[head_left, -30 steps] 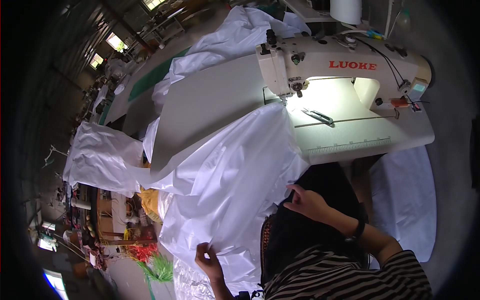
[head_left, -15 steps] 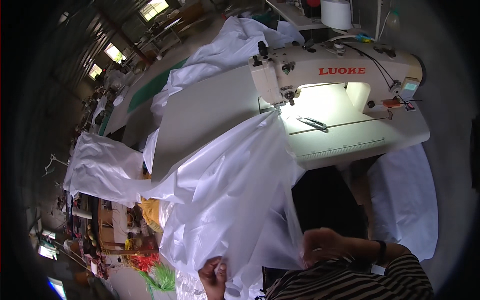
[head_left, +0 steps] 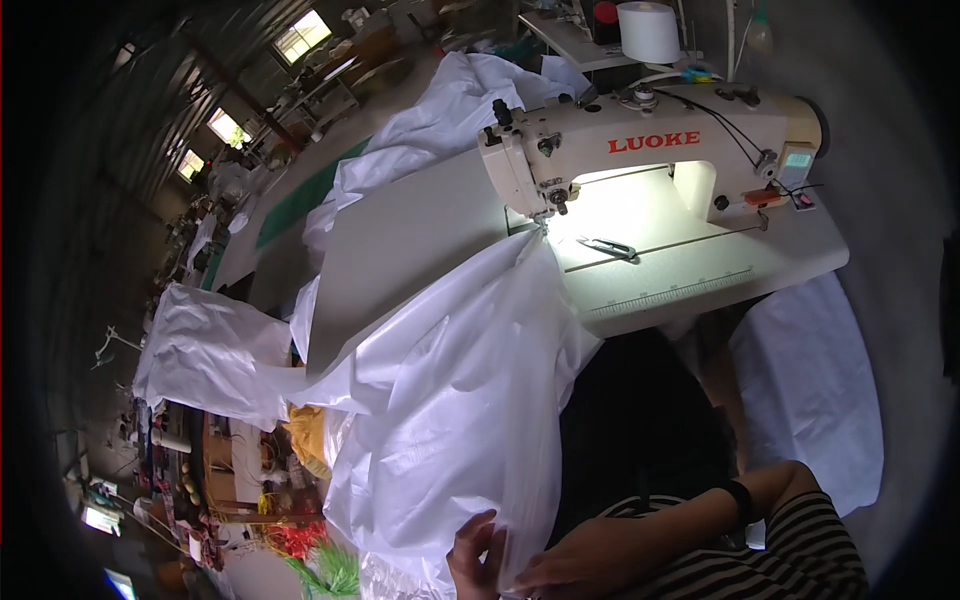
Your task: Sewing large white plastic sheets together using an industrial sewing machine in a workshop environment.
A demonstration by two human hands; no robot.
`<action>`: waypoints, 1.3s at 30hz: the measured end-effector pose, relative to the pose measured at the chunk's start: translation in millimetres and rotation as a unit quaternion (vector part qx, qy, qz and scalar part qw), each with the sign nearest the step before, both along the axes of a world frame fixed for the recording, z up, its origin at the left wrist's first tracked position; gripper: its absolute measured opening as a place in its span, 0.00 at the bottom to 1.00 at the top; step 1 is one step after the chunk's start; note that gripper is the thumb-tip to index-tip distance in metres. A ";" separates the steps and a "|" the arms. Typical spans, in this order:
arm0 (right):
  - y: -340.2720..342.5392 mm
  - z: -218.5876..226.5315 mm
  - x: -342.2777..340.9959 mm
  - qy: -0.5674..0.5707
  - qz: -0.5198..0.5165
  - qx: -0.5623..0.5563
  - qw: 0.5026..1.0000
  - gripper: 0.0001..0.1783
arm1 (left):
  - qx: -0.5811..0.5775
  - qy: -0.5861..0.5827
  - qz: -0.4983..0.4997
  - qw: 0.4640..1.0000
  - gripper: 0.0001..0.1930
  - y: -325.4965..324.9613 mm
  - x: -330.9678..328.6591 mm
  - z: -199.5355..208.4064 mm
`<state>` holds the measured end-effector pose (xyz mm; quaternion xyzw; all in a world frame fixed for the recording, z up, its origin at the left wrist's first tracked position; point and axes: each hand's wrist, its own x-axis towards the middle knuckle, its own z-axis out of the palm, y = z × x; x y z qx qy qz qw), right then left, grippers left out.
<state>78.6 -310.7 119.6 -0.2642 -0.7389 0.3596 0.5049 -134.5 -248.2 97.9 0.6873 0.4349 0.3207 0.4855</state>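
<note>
A thin, glossy white sheet [head_left: 440, 430] runs from under the needle of the sewing machine [head_left: 650, 130] down toward my lap, its folds gathered at the needle. At its lower edge, my left hand [head_left: 476, 555] is closed with bent fingers on the sheet. My right hand [head_left: 580, 555] reaches across my body to the same edge, close beside the left, its fingers pinching the material; their tips are partly hidden. A pair of thread snips [head_left: 608, 248] lies on the lit machine bed, right of the needle.
More white sheeting [head_left: 440, 120] is heaped behind the grey tabletop [head_left: 400, 240], and another white piece [head_left: 810, 390] hangs at the right. A white thread cone [head_left: 648, 32] stands at the back. Yellow material [head_left: 308, 438] and green strands [head_left: 330, 570] lie low at the left.
My right hand has moved left and down along the sheet's edge, close to my left hand, which has shifted right. The sheet's right edge has swung left. The view has shifted slightly.
</note>
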 end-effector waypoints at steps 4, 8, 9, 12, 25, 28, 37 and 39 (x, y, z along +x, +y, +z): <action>5.5 -15.1 -31.5 -0.186 0.037 0.042 0.981 0.21 | -0.205 -0.137 -0.111 0.963 0.21 12.9 -21.8 7.8; 5.9 -36.6 -52.3 -0.243 0.041 0.114 0.962 0.18 | -0.123 0.007 -0.114 0.986 0.03 10.9 -27.2 2.2; 6.9 -41.7 -46.4 -0.218 0.064 0.062 0.972 0.16 | 0.063 0.027 -0.146 0.987 0.08 16.8 -21.1 15.2; 11.3 -40.3 -7.1 -0.241 0.017 -0.063 0.968 0.15 | 0.079 -0.052 0.026 0.995 0.03 20.4 -47.2 21.4; 87.5 -73.8 34.5 -0.032 -0.145 -0.141 0.979 0.21 | 0.117 0.219 0.044 0.968 0.19 45.0 -43.0 78.0; 82.7 -47.2 -13.3 0.002 0.038 -0.181 0.983 0.25 | 0.143 0.217 0.037 0.965 0.21 40.4 -45.8 64.8; 79.3 -47.2 -34.1 0.176 0.032 -0.344 0.922 0.18 | 0.089 0.139 0.050 0.985 0.19 25.5 -42.4 52.9; 68.1 -53.0 -25.1 0.214 0.036 -0.349 0.912 0.17 | 0.096 0.187 0.031 0.977 0.27 27.2 -43.9 51.5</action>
